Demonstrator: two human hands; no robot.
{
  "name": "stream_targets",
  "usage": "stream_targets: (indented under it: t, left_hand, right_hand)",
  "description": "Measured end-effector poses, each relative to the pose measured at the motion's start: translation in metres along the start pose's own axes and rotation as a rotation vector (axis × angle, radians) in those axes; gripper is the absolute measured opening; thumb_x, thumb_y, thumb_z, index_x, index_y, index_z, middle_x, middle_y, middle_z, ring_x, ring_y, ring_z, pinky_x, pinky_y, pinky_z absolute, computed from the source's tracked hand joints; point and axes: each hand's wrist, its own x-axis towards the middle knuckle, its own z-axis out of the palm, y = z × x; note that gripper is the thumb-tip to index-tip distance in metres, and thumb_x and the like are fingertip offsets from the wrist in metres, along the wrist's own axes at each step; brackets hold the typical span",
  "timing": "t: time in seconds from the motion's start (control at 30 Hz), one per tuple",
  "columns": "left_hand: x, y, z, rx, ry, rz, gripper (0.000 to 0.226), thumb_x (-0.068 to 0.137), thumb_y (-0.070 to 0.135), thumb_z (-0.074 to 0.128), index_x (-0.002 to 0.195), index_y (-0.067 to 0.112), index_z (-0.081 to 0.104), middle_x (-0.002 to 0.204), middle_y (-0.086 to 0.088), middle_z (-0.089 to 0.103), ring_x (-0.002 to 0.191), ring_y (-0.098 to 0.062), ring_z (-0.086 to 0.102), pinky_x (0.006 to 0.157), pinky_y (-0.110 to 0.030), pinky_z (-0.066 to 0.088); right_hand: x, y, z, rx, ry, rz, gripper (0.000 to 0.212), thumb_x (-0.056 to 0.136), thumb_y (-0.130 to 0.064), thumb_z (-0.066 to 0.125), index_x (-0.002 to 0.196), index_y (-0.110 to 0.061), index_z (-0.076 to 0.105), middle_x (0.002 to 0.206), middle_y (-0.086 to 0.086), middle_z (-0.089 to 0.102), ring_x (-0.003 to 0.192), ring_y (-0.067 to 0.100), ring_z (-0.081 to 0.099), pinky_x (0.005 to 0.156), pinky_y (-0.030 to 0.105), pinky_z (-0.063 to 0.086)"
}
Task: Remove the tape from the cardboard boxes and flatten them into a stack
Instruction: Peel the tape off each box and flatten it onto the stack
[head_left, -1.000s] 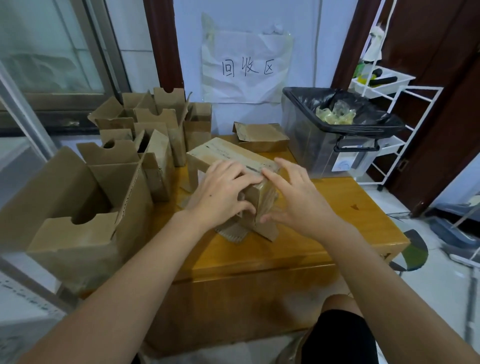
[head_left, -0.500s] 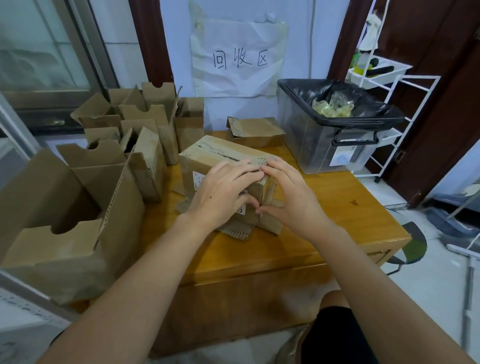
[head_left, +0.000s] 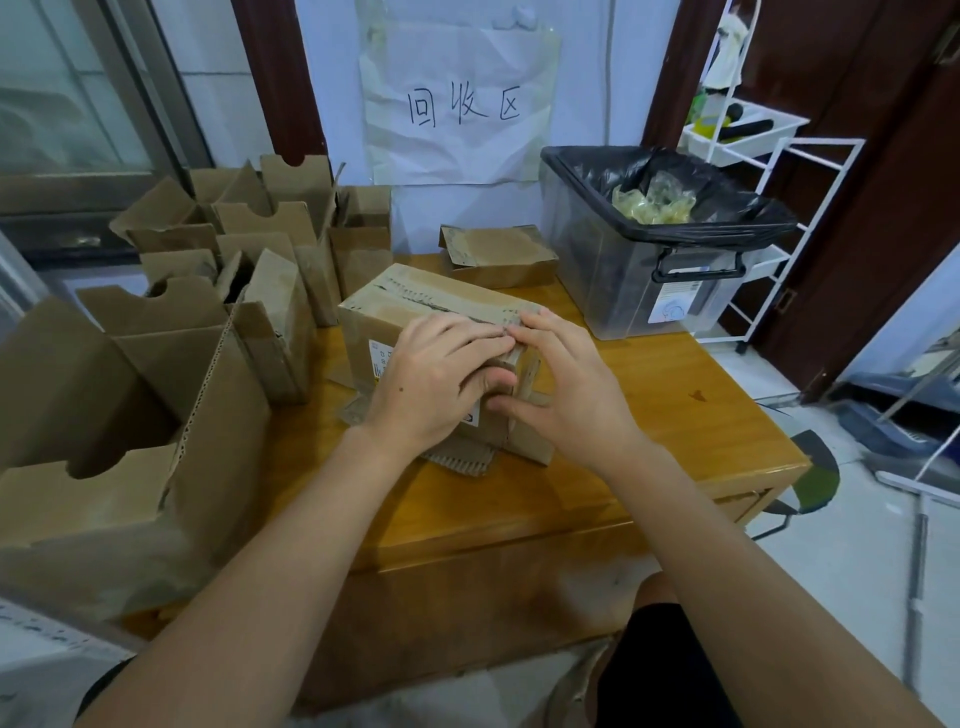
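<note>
A taped cardboard box (head_left: 415, 306) with a white label stands on flattened cardboard (head_left: 462, 457) in the middle of the wooden table (head_left: 649, 415). My left hand (head_left: 431, 384) lies over the box's near top edge, fingers curled onto it and thumb on the front face. My right hand (head_left: 566, 395) meets it from the right, fingertips at the tape on the same edge, thumb against the front. Whether a tape end is pinched is hidden by the fingers.
Several opened cardboard boxes (head_left: 218, 291) crowd the table's left side, the largest (head_left: 104, 457) at the near left. A small flat box (head_left: 498, 254) sits at the back. A clear bin with a black liner (head_left: 654, 244) holds crumpled tape. A white rack (head_left: 769, 171) stands at right.
Both hands have drawn closer together on the box's near top edge, fingertips now touching at the tape. The box has stayed in place.
</note>
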Motion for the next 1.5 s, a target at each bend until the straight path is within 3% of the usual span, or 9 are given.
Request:
stream_targets:
  t: [0.27,0.4,0.6,0.8,1.0,1.13,1.27,1.4,1.5]
  left_hand:
    - [-0.002,-0.002,-0.012,-0.089,-0.067,-0.104,0.061,0.086,0.063,0.069,0.126,0.017,0.074,0.121,0.001,0.069,0.117,-0.019,0.059,0.101,-0.036,0.046]
    - [0.001,0.004,-0.022,-0.144,-0.175,-0.218,0.075,0.080,0.079,0.062,0.132,0.026,0.069,0.125,0.008,0.062,0.121,-0.015,0.051,0.103,-0.039,0.045]
    - [0.007,0.014,-0.032,-0.082,-0.329,-0.268,0.094,0.060,0.085,0.071,0.137,0.032,0.057,0.127,0.016,0.048,0.120,-0.005,0.038,0.106,-0.030,0.034]
    - [0.005,0.013,-0.017,0.019,-0.239,-0.253,0.065,0.071,0.055,0.087,0.125,0.028,0.062,0.119,0.011,0.050,0.112,-0.009,0.039,0.101,-0.033,0.038]
    - [0.008,0.012,-0.017,-0.010,-0.276,-0.279,0.067,0.070,0.056,0.087,0.126,0.030,0.061,0.119,0.012,0.046,0.112,-0.009,0.038,0.102,-0.033,0.037]
    - [0.011,0.016,-0.020,0.008,-0.325,-0.293,0.076,0.068,0.066,0.085,0.129,0.032,0.056,0.121,0.014,0.040,0.117,-0.011,0.036,0.106,-0.033,0.032]
    - [-0.003,0.023,-0.013,0.128,-0.229,-0.249,0.071,0.071,0.066,0.078,0.129,0.033,0.054,0.129,0.010,0.045,0.133,-0.019,0.035,0.123,-0.048,0.000]
    - [-0.009,0.030,-0.009,0.082,-0.188,-0.241,0.064,0.078,0.064,0.063,0.131,0.029,0.056,0.137,0.007,0.050,0.146,-0.026,0.033,0.125,-0.061,-0.006]
    - [-0.013,0.031,-0.008,0.047,-0.167,-0.289,0.066,0.081,0.066,0.055,0.134,0.028,0.057,0.150,0.005,0.047,0.156,-0.029,0.017,0.122,-0.069,-0.004]
  right_hand:
    - [0.001,-0.002,-0.008,-0.056,-0.022,-0.022,0.069,0.089,-0.058,0.062,0.144,-0.018,0.056,0.152,0.001,0.051,0.147,0.018,0.038,0.115,0.044,0.042]
    - [0.007,-0.010,-0.018,-0.175,-0.054,-0.015,0.064,0.093,-0.058,0.058,0.145,-0.024,0.051,0.149,0.000,0.055,0.144,0.017,0.043,0.124,0.048,0.027]
    - [0.000,-0.015,-0.016,-0.106,0.096,-0.320,0.020,0.093,-0.025,0.071,0.107,-0.011,0.071,0.129,0.007,0.069,0.126,0.023,0.061,0.107,0.041,0.049]
    - [-0.007,-0.010,-0.016,0.092,0.003,-0.143,0.015,0.102,-0.020,0.059,0.116,-0.018,0.064,0.143,0.005,0.061,0.140,0.018,0.051,0.107,0.047,0.051]
    - [-0.012,-0.017,-0.022,0.209,-0.072,-0.045,0.009,0.103,-0.038,0.042,0.107,-0.033,0.049,0.150,0.001,0.054,0.137,0.012,0.050,0.105,0.038,0.052]
    - [-0.017,-0.013,-0.019,0.207,-0.028,-0.030,0.006,0.101,-0.031,0.050,0.096,-0.028,0.048,0.149,-0.007,0.053,0.135,-0.002,0.045,0.103,0.034,0.054]
    - [-0.016,-0.008,-0.021,0.221,0.037,-0.057,0.020,0.094,-0.021,0.070,0.106,-0.029,0.057,0.140,-0.002,0.061,0.133,0.008,0.054,0.103,0.037,0.055]
    - [-0.010,-0.005,-0.030,0.097,-0.011,-0.097,0.058,0.083,-0.028,0.081,0.135,-0.020,0.058,0.137,-0.002,0.062,0.131,0.014,0.055,0.107,0.040,0.050]
    - [0.001,-0.001,-0.032,-0.066,-0.036,-0.164,0.074,0.070,-0.031,0.091,0.135,-0.017,0.058,0.141,0.002,0.059,0.139,0.021,0.046,0.118,0.049,0.036]
